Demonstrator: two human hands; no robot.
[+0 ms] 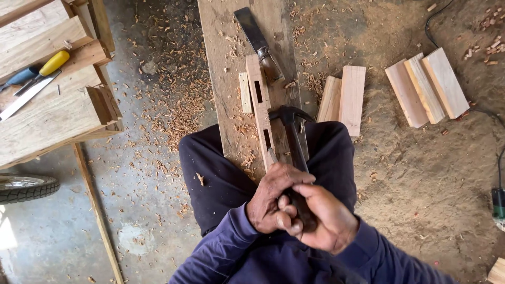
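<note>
The narrow pale wooden rail with two cut slots (261, 108) lay on a long brown plank (223, 63); the left hand (273, 197) gripped a thin chisel (272, 155) on it; the right hand (326, 215) clenched a dark-handled hammer (294, 137); a broad steel chisel (258, 42) and pale wood blocks (344, 97) lay beyond.

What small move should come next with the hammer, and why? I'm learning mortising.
Probably lift the hammer in the right hand and tap the chisel that the left hand holds at the slotted workpiece: its head rests low.
</note>
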